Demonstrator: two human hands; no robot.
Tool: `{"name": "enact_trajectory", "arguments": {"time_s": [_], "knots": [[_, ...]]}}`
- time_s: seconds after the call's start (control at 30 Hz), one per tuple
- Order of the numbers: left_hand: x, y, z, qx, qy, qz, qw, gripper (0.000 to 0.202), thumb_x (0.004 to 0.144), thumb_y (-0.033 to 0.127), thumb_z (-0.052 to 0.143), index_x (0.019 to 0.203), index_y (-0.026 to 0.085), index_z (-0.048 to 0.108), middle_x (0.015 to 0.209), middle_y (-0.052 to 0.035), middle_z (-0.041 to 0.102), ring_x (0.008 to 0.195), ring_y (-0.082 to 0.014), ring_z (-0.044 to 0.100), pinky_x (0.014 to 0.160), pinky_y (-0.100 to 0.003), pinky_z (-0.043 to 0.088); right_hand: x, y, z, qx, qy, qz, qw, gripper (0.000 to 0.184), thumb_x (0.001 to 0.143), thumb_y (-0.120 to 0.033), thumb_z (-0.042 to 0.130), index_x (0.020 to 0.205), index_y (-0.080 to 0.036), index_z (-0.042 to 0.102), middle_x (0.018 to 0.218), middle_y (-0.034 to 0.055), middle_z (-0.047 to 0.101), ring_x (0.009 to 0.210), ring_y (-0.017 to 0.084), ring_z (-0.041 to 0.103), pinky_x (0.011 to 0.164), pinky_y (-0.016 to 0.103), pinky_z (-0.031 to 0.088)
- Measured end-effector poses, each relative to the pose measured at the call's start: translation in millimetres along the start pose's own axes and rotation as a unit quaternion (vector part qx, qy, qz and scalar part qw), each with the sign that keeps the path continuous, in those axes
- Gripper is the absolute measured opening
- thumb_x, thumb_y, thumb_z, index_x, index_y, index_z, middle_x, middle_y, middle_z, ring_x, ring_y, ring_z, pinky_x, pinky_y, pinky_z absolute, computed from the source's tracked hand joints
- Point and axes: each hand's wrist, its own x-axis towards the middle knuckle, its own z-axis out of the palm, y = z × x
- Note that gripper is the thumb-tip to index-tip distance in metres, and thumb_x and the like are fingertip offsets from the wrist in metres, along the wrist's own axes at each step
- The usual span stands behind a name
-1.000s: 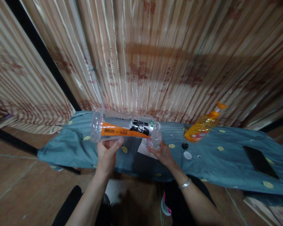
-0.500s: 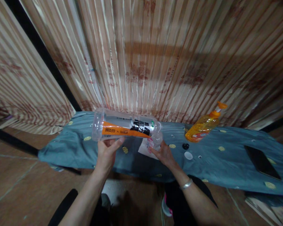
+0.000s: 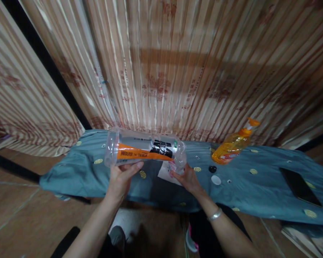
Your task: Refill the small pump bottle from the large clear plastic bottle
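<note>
My left hand point(image 3: 122, 177) is closed on the underside of a large clear plastic bottle point(image 3: 142, 151), near its base. The bottle lies level in the air, its orange, black and silver label towards me and its neck end to the right. My right hand point(image 3: 187, 177) is closed on a small clear plastic container point(image 3: 179, 162) with pink print, held right at the large bottle's neck. Whether the two openings touch, I cannot tell. A white paper or cloth piece point(image 3: 165, 175) lies under the right hand.
A pump bottle of orange liquid point(image 3: 227, 147) leans at the back right. Near it lie a black cap point(image 3: 212, 169) and a white disc point(image 3: 215, 180). A phone point(image 3: 300, 186) rests farther right on the blue-green cloth point(image 3: 75, 175). A striped curtain point(image 3: 161, 64) hangs behind.
The large bottle is slightly lower in view, its label turned a little. Both hands keep their hold. The whole view has shifted slightly.
</note>
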Motion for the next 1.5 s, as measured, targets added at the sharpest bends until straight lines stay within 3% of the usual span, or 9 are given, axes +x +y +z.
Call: {"name": "enact_trajectory", "arguments": {"time_s": [0.17, 0.43, 0.77, 0.97, 1.5], "knots": [[-3.5, 0.6, -2.5, 0.009, -0.006, -0.005, 1.0, 0.061, 0.049, 0.03, 0.102, 0.106, 0.023, 0.082, 0.076, -0.0036, 0.083, 0.082, -0.0318, 0.084, 0.092, -0.051, 0.069, -0.2, 0.9, 0.7, -0.014, 0.002, -0.002, 1.0, 0.052, 0.078, -0.04, 0.082, 0.125, -0.021, 0.069, 0.109, 0.0138, 0.086, 0.107, 0.04, 0.084, 0.094, 0.054, 0.068], [-3.6, -1.8, -4.7, 0.018, -0.001, -0.016, 1.0, 0.045, 0.048, 0.03, 0.103, 0.087, 0.021, 0.081, 0.092, -0.0082, 0.087, 0.086, -0.0296, 0.084, 0.091, -0.047, 0.07, 2.0, 1.4, 2.0, -0.013, -0.002, 0.007, 1.0, 0.06, 0.077, -0.043, 0.084, 0.129, -0.018, 0.068, 0.112, 0.0161, 0.086, 0.107, 0.04, 0.083, 0.094, 0.052, 0.068], [-3.1, -0.6, -3.0, 0.023, -0.005, -0.002, 1.0, 0.077, 0.048, 0.038, 0.105, 0.12, 0.022, 0.081, 0.085, -0.0071, 0.085, 0.085, -0.0333, 0.084, 0.095, -0.053, 0.069, 0.5, -4.8, -1.5, -0.033, -0.01, 0.008, 0.999, 0.06, 0.08, -0.041, 0.083, 0.133, -0.019, 0.067, 0.116, 0.0137, 0.086, 0.111, 0.037, 0.083, 0.096, 0.047, 0.066], [-1.8, 0.1, -2.8, 0.026, -0.012, -0.003, 1.0, 0.081, 0.05, 0.041, 0.106, 0.124, 0.022, 0.08, 0.094, -0.0092, 0.086, 0.093, -0.037, 0.085, 0.098, -0.056, 0.067, 0.4, -3.6, -0.8, -0.033, -0.002, 0.005, 0.999, 0.056, 0.079, -0.041, 0.081, 0.129, -0.02, 0.068, 0.111, 0.0129, 0.086, 0.107, 0.037, 0.084, 0.094, 0.05, 0.067], [0.0, -1.9, -3.3, 0.037, -0.009, -0.007, 0.999, 0.087, 0.045, 0.049, 0.108, 0.124, 0.025, 0.08, 0.096, -0.0074, 0.086, 0.09, -0.037, 0.084, 0.093, -0.054, 0.068, 0.5, 0.4, 2.1, -0.029, 0.004, 0.013, 0.999, 0.055, 0.079, -0.041, 0.082, 0.128, -0.02, 0.07, 0.111, 0.0137, 0.086, 0.107, 0.037, 0.083, 0.093, 0.047, 0.067]]}}
